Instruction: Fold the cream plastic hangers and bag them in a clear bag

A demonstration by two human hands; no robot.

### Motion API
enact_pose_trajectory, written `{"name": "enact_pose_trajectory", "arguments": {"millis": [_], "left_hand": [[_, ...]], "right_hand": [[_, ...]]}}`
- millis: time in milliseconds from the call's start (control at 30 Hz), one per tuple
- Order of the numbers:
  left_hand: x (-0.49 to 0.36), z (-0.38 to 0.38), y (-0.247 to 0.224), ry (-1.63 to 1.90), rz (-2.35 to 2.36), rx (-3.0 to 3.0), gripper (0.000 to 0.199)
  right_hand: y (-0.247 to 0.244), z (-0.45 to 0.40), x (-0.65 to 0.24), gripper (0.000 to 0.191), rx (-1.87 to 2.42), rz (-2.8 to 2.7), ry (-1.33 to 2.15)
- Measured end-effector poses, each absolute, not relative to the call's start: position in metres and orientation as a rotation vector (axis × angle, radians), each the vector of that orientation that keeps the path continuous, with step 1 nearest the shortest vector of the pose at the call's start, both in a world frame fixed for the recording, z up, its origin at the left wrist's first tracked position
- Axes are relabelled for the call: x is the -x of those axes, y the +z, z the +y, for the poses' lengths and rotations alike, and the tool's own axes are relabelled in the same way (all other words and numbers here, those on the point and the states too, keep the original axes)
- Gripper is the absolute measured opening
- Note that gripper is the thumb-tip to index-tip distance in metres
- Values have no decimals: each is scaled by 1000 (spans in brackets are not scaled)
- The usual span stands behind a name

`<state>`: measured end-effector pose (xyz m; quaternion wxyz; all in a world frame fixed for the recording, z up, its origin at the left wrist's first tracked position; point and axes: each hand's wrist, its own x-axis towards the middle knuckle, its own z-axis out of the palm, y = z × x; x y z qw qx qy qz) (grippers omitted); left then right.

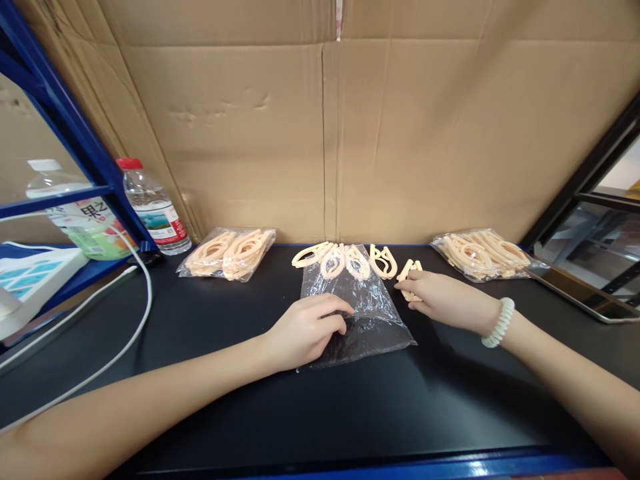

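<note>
My left hand rests over the left side of a clear plastic bag, fingers apart and curved, holding nothing. Flat on the black table, the bag has several beige folding hangers at its far end, among them one at the left and one at the middle. Just right of these lies another beige hanger. My right hand, with a pale coiled band at the wrist, has its fingers closed on the rightmost beige hanger, partly covering it.
Filled bags of beige hangers lie at the back left and back right. A red-capped bottle, a blue rack and a white cable are at the left. A dark-framed rack stands right.
</note>
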<state>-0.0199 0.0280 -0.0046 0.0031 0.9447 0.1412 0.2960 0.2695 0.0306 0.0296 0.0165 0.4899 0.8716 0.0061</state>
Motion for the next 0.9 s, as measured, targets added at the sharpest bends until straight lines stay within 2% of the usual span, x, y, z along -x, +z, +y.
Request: {"name": "enact_pose_trajectory", "arguments": {"millis": [100, 167, 267, 333, 467, 700, 900], "left_hand": [[19, 27, -3, 931, 454, -2958, 30], [19, 27, -3, 928, 460, -2956, 29], [19, 26, -3, 920, 465, -2956, 30], [19, 27, -3, 921, 469, -2956, 30], [20, 28, -5, 936, 457, -2962, 29], [20, 28, -6, 935, 465, -2978, 29], [21, 28, -7, 963, 450, -2967, 30]], "right_hand": [[40, 24, -265, 30, -1437, 2819, -177], [42, 26, -269, 37, -1375, 2911, -259], [38, 39, -287, 54, -1396, 2975, -194], [32, 48, -300, 58, -1414, 2959, -190], [25, 59, -313, 53, -1407, 2909, -315], [29, 50, -312, 53, -1544, 2815, -311], [33, 33, -310, 32, -1455, 3003, -227]]}}
